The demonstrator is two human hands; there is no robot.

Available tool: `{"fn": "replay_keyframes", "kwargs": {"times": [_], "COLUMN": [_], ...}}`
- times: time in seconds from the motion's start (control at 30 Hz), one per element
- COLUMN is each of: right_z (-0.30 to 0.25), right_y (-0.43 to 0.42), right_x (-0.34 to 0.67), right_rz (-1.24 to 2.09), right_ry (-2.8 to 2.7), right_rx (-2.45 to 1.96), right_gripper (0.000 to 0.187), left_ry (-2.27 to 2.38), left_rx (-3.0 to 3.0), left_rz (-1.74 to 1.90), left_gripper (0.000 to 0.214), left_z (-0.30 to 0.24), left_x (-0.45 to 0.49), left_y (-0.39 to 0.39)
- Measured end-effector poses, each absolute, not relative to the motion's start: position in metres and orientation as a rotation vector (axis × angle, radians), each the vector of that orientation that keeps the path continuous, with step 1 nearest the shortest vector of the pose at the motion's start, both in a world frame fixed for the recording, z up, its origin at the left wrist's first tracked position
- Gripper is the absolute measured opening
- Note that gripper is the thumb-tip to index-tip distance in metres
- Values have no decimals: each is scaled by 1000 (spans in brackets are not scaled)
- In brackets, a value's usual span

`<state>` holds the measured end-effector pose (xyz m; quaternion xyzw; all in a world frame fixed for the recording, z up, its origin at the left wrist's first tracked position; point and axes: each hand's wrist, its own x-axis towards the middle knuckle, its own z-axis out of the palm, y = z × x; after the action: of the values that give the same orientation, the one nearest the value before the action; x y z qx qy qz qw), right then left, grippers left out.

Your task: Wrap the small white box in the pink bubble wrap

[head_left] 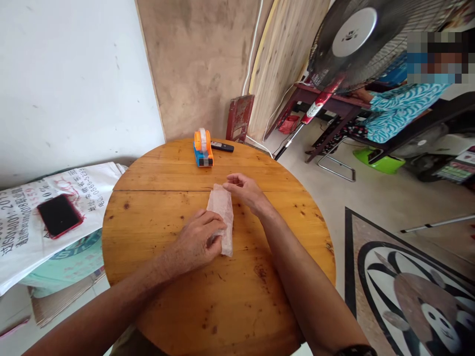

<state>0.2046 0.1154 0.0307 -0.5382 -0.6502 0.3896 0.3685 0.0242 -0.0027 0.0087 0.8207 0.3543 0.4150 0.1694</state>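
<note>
On the round wooden table (156,168) in the middle of the frame, a whitish, crinkled flat packet (221,202) lay lengthwise near the centre, its upper end tipped slightly to the left. The left hand (198,237) came in from the lower left and rested over the packet's lower left side, its fingers curled and bunched narrowly against the wrapping; whether they pinched it or merely pressed on it, I could not tell. The right hand (247,192) reached in from the lower right to the packet's upper right corner, its thumb beside that corner and a small gap between the thumb and the fingers. Toward the table's far edge, at upper centre, an orange and blue tape dispenser (203,150) stood just beside a black remote control (222,146). A dark-screened phone (60,216) lay on a printed white sack (100,180) at the left, and a standing fan (354,32) filled the upper right, near a person in a teal patterned sleeve (401,106)
</note>
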Motion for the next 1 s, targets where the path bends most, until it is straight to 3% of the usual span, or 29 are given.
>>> {"fn": "replay_keyframes", "kwargs": {"times": [0.4, 0.63, 1.0], "right_z": [44, 43, 61], "right_y": [142, 139, 135], "right_x": [195, 197, 201], "right_rz": [977, 802, 835], "right_ry": [-1878, -1987, -2264], "right_rx": [-1493, -1394, -1321], "right_gripper": [43, 25, 42], "left_ry": [1020, 1056, 1049], "left_rx": [2361, 2338, 2336], "left_rz": [1203, 1218, 1208], "left_gripper": [24, 22, 24], "left_z": [8, 5, 6], "left_x": [26, 28, 28], "left_y": [-2, -1, -1]}}
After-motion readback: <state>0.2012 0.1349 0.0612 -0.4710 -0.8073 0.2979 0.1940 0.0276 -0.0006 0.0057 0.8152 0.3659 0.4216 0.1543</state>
